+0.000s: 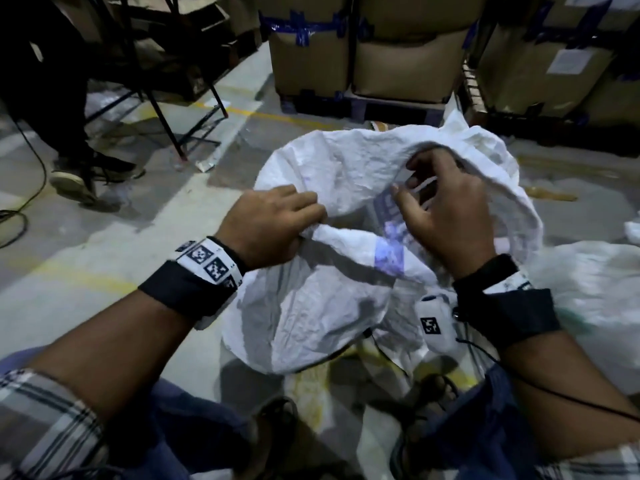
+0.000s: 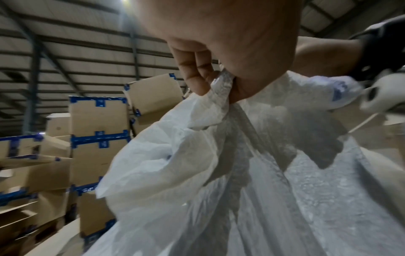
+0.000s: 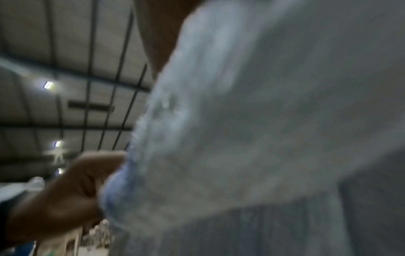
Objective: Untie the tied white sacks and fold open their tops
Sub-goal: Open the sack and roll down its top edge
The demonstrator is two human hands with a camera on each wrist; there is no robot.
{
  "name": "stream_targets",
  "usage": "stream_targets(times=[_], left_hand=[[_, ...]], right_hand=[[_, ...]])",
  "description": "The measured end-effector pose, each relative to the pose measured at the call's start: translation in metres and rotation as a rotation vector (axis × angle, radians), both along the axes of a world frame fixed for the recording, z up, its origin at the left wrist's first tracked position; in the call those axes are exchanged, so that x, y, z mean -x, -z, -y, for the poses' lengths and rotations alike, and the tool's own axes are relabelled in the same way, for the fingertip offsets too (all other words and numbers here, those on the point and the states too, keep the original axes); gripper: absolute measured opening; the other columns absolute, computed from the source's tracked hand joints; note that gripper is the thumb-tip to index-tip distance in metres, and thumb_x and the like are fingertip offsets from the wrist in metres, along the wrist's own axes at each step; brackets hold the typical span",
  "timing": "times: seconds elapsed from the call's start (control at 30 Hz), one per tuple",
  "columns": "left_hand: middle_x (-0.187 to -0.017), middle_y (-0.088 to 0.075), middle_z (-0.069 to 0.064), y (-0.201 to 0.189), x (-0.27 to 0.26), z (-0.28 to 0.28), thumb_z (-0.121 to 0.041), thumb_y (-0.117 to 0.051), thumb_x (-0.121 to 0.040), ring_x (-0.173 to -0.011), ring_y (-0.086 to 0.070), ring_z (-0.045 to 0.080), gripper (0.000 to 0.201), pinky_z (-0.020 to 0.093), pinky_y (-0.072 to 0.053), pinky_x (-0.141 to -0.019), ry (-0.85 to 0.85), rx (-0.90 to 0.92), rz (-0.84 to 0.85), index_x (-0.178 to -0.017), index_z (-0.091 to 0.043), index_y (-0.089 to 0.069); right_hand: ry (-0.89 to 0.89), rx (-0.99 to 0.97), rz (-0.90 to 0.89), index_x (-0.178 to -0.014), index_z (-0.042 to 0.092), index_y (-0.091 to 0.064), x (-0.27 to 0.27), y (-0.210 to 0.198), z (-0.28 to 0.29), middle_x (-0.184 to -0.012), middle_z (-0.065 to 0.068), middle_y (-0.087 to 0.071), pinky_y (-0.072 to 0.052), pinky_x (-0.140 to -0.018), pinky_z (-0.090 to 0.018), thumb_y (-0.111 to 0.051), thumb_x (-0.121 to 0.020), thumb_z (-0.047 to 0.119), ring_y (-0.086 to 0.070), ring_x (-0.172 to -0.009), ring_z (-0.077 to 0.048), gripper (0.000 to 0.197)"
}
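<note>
A crumpled white sack with blue print stands on the floor in front of me, its top loose and partly spread. My left hand grips a bunched fold of the near rim; the left wrist view shows the fingers curled tight around that gathered fabric. My right hand hovers over the sack's mouth by the far rim, fingers loosely curled and spread, thumb and index apart. Blurred sack cloth fills the right wrist view, with the left hand at its lower left.
Taped cardboard boxes on pallets stand close behind the sack. Another person's legs and shoe and a metal frame are at the left. Another white sack lies to the right. A cable runs along the floor at far left.
</note>
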State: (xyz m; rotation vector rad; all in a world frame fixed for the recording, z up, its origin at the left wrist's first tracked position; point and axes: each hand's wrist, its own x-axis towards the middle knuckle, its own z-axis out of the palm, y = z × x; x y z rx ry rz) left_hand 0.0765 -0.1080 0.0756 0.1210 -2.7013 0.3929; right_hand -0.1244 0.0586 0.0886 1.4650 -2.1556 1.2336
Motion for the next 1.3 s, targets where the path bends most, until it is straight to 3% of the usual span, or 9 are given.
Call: stream_targets(times=[0.23, 0.4, 0.53, 0.6, 0.7, 0.83, 1.0, 1.17, 1.3], left_hand=[[-0.1, -0.064, -0.006, -0.003, 0.011, -0.036, -0.026, -0.049, -0.069, -0.085, -0.065, 0.026, 0.036, 0.031, -0.044, -0.053, 0.117, -0.119, 0.23, -0.103, -0.029, -0.059], [-0.081, -0.057, -0.022, 0.0, 0.002, -0.047, -0.067, -0.061, -0.073, -0.073, -0.051, 0.006, 0.051, 0.026, -0.034, -0.059, 0.014, -0.312, 0.534, -0.115, -0.039, -0.05], [-0.072, -0.059, -0.021, -0.02, 0.002, -0.04, -0.082, -0.046, -0.075, -0.065, -0.052, -0.001, 0.053, 0.026, -0.045, -0.06, -0.044, -0.435, 0.43, -0.105, -0.041, -0.061], [-0.098, -0.062, -0.016, -0.032, 0.006, -0.027, -0.066, -0.056, -0.082, -0.09, -0.061, 0.012, 0.041, 0.032, -0.051, -0.069, -0.045, -0.356, 0.206, -0.113, -0.04, -0.06], [-0.149, -0.037, 0.0, -0.034, 0.014, -0.006, -0.057, -0.065, -0.08, -0.128, -0.042, 0.027, 0.073, 0.044, -0.044, -0.099, -0.117, -0.167, 0.134, -0.145, -0.034, -0.038], [-0.166, -0.002, 0.003, -0.024, 0.024, 0.007, -0.069, -0.054, -0.082, -0.147, -0.017, 0.034, 0.094, 0.05, -0.026, -0.116, -0.258, -0.093, 0.244, -0.157, -0.032, -0.01], [-0.128, -0.063, 0.006, -0.023, 0.037, 0.016, -0.058, -0.046, -0.094, -0.121, -0.053, 0.031, 0.064, 0.041, -0.045, -0.096, -0.275, -0.404, 0.268, -0.146, -0.021, -0.037], [-0.087, -0.07, -0.001, -0.023, 0.042, 0.017, -0.033, -0.053, -0.1, -0.081, -0.065, 0.021, 0.021, 0.034, -0.05, -0.074, -0.163, -0.782, 0.296, -0.101, -0.017, -0.066], [-0.079, -0.065, 0.005, -0.021, 0.046, 0.022, -0.012, -0.053, -0.099, -0.066, -0.058, 0.017, 0.015, 0.03, -0.046, -0.064, -0.179, -1.198, 0.135, -0.112, -0.018, -0.059]], right_hand=[[0.249, -0.347, -0.386, -0.157, 0.032, -0.026, 0.006, 0.014, 0.003, -0.134, -0.019, -0.041, -0.039, -0.102, -0.045, -0.073, -0.078, 0.036, -0.045, -0.119, -0.04, 0.091], [0.424, -0.533, -0.307, -0.106, 0.017, -0.068, 0.021, 0.033, 0.0, -0.12, -0.016, -0.047, -0.039, -0.09, -0.047, -0.065, -0.083, 0.024, -0.043, -0.115, -0.04, 0.024], [0.092, -0.34, 0.098, -0.087, 0.008, -0.074, 0.026, 0.036, 0.001, -0.112, -0.018, -0.05, -0.045, -0.096, -0.036, -0.071, -0.079, 0.008, -0.054, -0.107, -0.032, 0.009], [-0.015, -0.305, 0.382, -0.078, 0.007, -0.071, 0.024, 0.027, 0.003, -0.103, -0.019, -0.056, -0.049, -0.09, -0.035, -0.075, -0.077, 0.009, -0.06, -0.095, -0.026, 0.005], [-0.239, -0.179, 0.919, -0.078, 0.003, -0.062, 0.02, 0.019, 0.004, -0.081, -0.018, -0.057, -0.046, -0.071, -0.036, -0.064, -0.071, 0.012, -0.056, -0.075, -0.028, 0.012], [-0.37, -0.067, 1.371, -0.08, 0.008, -0.057, 0.023, 0.012, -0.004, -0.083, -0.013, -0.059, -0.048, -0.081, -0.041, -0.043, -0.088, 0.009, -0.059, -0.078, -0.029, 0.016], [-0.391, -0.057, 1.542, -0.091, 0.006, -0.066, 0.035, 0.011, -0.012, -0.092, -0.013, -0.069, -0.049, -0.092, -0.046, -0.037, -0.095, 0.011, -0.066, -0.082, -0.03, 0.029], [-0.397, -0.104, 1.698, -0.127, -0.006, -0.061, 0.042, 0.018, -0.014, -0.113, -0.02, -0.072, -0.054, -0.097, -0.043, -0.039, -0.092, 0.011, -0.071, -0.1, -0.031, 0.045], [-0.335, -0.149, 1.639, -0.126, -0.006, -0.064, 0.051, 0.025, -0.017, -0.12, -0.027, -0.065, -0.042, -0.108, -0.049, -0.045, -0.09, 0.013, -0.06, -0.104, -0.04, 0.045]])
